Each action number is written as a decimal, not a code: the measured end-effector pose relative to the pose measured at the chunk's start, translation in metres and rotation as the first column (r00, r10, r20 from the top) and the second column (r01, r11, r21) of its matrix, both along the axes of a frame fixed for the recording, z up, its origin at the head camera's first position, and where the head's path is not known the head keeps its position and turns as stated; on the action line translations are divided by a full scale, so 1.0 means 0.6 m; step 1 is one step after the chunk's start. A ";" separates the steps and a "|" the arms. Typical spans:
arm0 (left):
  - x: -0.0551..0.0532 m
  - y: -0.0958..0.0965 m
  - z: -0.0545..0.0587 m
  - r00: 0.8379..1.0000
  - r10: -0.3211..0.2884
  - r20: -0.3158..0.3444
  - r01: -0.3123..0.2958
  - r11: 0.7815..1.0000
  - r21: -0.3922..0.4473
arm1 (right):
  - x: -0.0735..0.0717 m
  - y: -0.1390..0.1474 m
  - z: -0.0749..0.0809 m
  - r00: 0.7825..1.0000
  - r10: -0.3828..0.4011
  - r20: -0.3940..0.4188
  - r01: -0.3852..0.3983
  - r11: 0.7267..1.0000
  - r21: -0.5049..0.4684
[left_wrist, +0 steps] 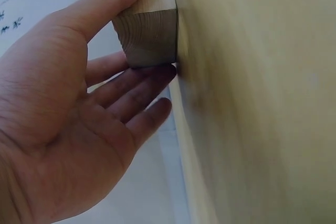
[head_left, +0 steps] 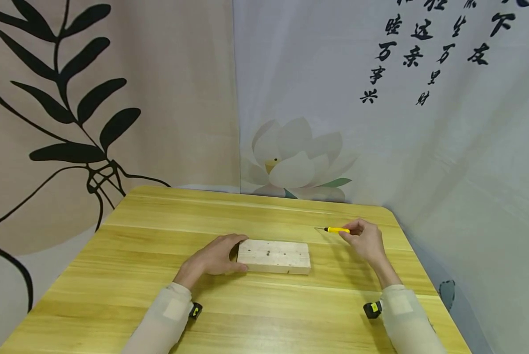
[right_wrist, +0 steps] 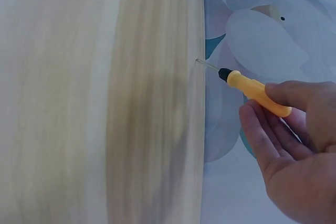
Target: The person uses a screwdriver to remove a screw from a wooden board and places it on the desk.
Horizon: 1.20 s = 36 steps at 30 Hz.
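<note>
A pale wooden block [head_left: 273, 258] lies flat on the table, with several small dark spots on its top; whether these are holes or screw heads is too small to tell. My left hand [head_left: 217, 256] grips the block's left end, thumb on the near side and fingers round the far side. In the left wrist view, the block's end grain [left_wrist: 149, 38] shows between thumb and fingers. To the right of the block, my right hand [head_left: 367, 242] pinches a screwdriver [right_wrist: 257, 92] by its yellow handle. Its thin metal shaft points left, held above the table and apart from the block.
The wood-grain table [head_left: 264, 309] has rounded far corners. Behind it hangs a cloth backdrop [head_left: 184, 98] printed with dark leaves, a pale lotus and black writing. A small black device [head_left: 372, 309] is worn at the right wrist, and another [head_left: 195, 310] at the left.
</note>
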State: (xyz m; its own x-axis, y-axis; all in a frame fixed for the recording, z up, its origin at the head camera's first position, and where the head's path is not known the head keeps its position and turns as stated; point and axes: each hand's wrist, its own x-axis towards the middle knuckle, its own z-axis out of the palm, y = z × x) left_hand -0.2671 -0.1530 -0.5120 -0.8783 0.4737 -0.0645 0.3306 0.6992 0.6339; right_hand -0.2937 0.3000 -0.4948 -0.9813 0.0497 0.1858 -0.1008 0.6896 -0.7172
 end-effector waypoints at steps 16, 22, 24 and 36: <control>-0.002 0.024 0.037 0.991 -0.104 -0.084 0.100 0.994 -0.041 | -0.005 0.010 -0.021 0.998 0.055 0.044 -0.060 0.992 0.115; -0.006 0.056 0.044 0.961 -0.187 -0.203 0.179 0.982 -0.057 | -0.008 0.016 -0.030 0.990 0.082 0.112 -0.095 0.988 0.121; -0.007 0.066 0.044 0.949 -0.210 -0.233 0.201 0.978 -0.063 | -0.009 0.018 -0.034 0.989 0.087 0.119 -0.101 0.987 0.122; -0.010 0.101 0.040 0.911 -0.279 -0.303 0.266 0.960 -0.084 | -0.017 0.024 -0.045 0.987 0.096 0.132 -0.118 0.978 0.172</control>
State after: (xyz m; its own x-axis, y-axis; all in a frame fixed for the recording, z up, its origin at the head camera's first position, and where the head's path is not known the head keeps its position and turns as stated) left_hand -0.2730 -0.0924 -0.4879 -0.6945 0.7003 0.1647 0.6865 0.5766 0.4429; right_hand -0.3041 0.3144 -0.5220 -0.9950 -0.0802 0.0602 -0.1002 0.7974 -0.5950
